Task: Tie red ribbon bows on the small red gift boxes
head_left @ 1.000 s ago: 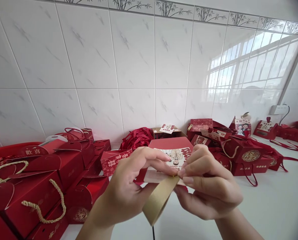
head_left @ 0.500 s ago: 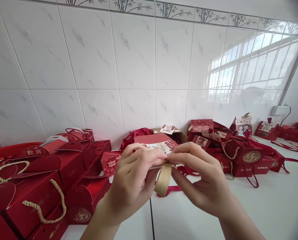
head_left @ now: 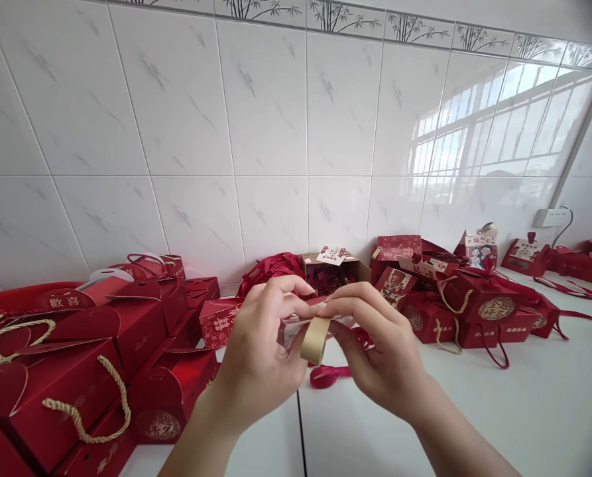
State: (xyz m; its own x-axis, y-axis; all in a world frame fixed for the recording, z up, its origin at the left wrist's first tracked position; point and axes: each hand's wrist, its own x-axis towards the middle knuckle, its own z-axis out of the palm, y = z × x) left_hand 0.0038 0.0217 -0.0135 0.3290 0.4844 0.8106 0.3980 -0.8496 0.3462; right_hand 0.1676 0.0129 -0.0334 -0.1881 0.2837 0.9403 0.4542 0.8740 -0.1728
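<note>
Between both hands, above the table, is a small red and white gift box (head_left: 292, 324), seen nearly edge-on and mostly covered by fingers. A gold ribbon loop (head_left: 315, 341) hangs from its near edge. My left hand (head_left: 266, 351) is closed around the left side of the box, fingers over the top and thumb below. My right hand (head_left: 380, 351) is closed at the right side, fingertips meeting the box edge just by the ribbon. Fingertips of the two hands nearly touch. Below them a dark pink ribbon (head_left: 325, 376) lies on the white table (head_left: 355, 437).
Red gift boxes with rope handles (head_left: 67, 377) are stacked at left. More red boxes with ribbons (head_left: 489, 305) stand at right. An open cardboard box (head_left: 360, 268) and a heap of red ribbon (head_left: 273, 268) are against the tiled wall (head_left: 270, 119). A power strip (head_left: 551, 217) hangs at right.
The held box has tipped from showing its red and white printed face to nearly edge-on, uncovering the cardboard box behind. My right hand has shifted slightly left; the gold loop looks shorter.
</note>
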